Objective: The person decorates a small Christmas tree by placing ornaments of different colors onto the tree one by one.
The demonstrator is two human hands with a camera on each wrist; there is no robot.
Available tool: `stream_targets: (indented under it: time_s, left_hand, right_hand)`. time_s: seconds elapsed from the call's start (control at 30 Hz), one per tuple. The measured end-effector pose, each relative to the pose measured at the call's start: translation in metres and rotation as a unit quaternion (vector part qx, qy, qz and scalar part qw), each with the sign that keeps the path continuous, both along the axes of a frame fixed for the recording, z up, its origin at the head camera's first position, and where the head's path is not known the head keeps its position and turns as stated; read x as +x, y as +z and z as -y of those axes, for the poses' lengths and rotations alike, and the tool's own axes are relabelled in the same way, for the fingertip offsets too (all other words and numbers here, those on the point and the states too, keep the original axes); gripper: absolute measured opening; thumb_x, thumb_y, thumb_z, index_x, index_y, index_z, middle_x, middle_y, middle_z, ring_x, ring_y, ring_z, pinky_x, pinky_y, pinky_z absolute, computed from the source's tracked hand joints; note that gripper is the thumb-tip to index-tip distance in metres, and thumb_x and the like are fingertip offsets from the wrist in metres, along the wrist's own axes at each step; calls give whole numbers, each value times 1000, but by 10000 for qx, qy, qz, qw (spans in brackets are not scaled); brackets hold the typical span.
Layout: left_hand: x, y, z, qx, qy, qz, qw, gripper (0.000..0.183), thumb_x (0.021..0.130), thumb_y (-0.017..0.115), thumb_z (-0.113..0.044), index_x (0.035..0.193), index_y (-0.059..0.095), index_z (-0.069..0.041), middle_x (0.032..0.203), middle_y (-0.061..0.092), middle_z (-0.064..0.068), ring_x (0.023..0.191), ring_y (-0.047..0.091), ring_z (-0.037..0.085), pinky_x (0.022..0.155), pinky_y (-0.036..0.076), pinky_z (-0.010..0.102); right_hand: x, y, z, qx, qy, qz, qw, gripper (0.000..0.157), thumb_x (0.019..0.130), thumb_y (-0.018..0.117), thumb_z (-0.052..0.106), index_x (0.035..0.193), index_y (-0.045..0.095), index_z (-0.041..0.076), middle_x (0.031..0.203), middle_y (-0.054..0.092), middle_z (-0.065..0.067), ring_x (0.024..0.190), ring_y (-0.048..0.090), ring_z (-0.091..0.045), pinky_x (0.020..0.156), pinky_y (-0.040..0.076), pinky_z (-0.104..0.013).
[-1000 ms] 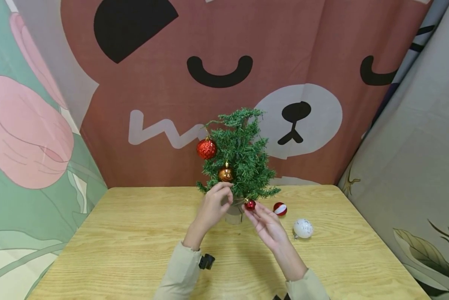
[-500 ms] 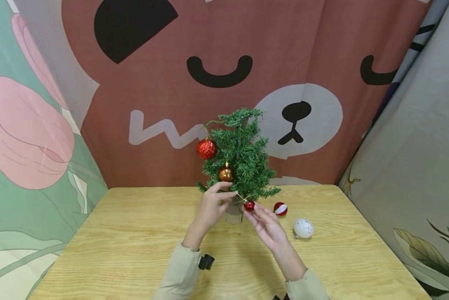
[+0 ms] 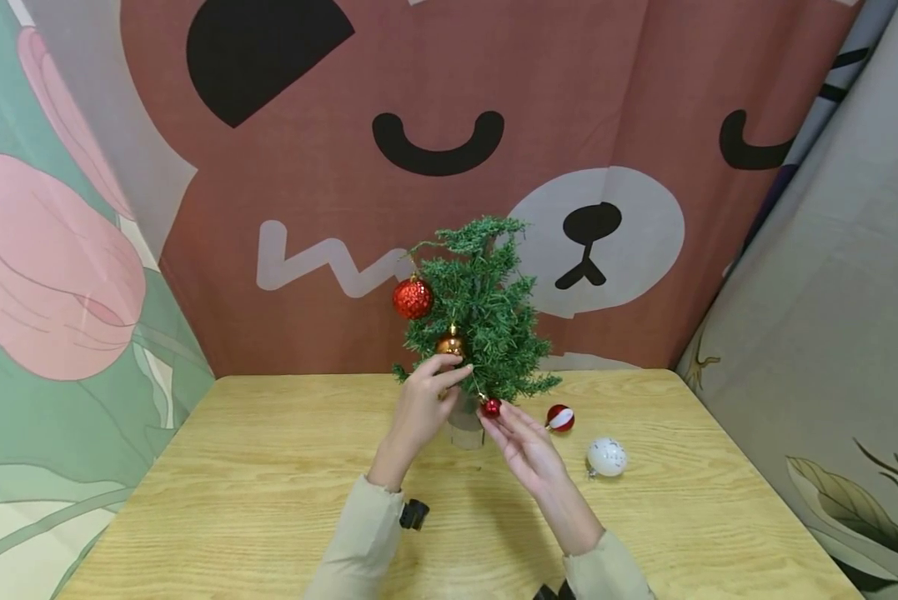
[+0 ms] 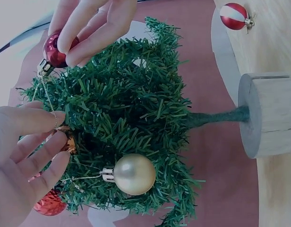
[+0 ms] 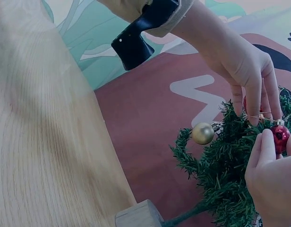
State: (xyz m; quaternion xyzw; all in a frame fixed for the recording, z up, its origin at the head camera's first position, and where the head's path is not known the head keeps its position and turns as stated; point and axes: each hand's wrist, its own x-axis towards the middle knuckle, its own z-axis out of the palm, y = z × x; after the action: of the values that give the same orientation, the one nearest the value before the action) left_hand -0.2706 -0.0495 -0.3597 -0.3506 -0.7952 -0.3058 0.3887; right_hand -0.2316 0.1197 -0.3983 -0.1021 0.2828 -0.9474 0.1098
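In the head view, my right hand (image 3: 531, 450) holds a small shiny red Christmas bauble (image 3: 491, 407) in its fingertips, in front of the lower part of a small green artificial Christmas tree (image 3: 494, 317). A thin gold string (image 4: 50, 99) runs from the bauble's cap to my left hand (image 4: 22, 146), whose thumb and fingertip pinch it. Close to the left fingers hangs a copper bauble (image 3: 451, 342), partly covered by them. Higher on the left side hangs a textured red bauble (image 3: 413, 297). A matte gold bauble (image 4: 134, 174) hangs lower, hidden from the head view.
The tree's round wooden base (image 4: 270, 116) stands on a wood-grain table (image 3: 268, 492). To its right lie a red-and-white bauble (image 3: 560, 417) and a white speckled bauble (image 3: 607, 457). Printed fabric (image 3: 306, 192) hangs behind the table and along both sides.
The left fingers have come together on the string and risen slightly toward the copper bauble. My right hand has shifted a little left and up with the red bauble.
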Motion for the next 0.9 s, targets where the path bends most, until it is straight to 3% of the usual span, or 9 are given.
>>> stream_targets:
  time_s: [0.2, 0.5, 0.9]
  left_hand:
    - [-2, 2, -2, -405, 353, 57, 9985, 33, 71, 67, 9, 101, 69, -6, 94, 60, 6, 76, 56, 15, 56, 44, 22]
    - [-5, 0, -4, -773, 724, 147, 9943, 32, 71, 68, 5, 100, 69, -7, 87, 59, 3, 59, 51, 10, 47, 37, 19]
    - [-8, -1, -7, -835, 984, 158, 9915, 25, 70, 69, 3, 93, 70, -7, 84, 59, 3, 49, 46, 8, 40, 32, 16]
  right_hand:
    - [-2, 0, 3, 62, -316, 425, 9986, 34, 95, 32, -4, 89, 64, 1, 96, 59, -15, 94, 60, -24, 94, 36, -30]
    - [-5, -9, 3, 37, -335, 304, 9990, 35, 95, 29, -6, 89, 63, -2, 94, 60, -14, 93, 60, -24, 92, 38, -29]
    - [-9, -18, 8, 241, -561, 752, 9953, 29, 93, 34, -8, 89, 63, -2, 96, 61, -16, 91, 61, -24, 91, 38, -30]
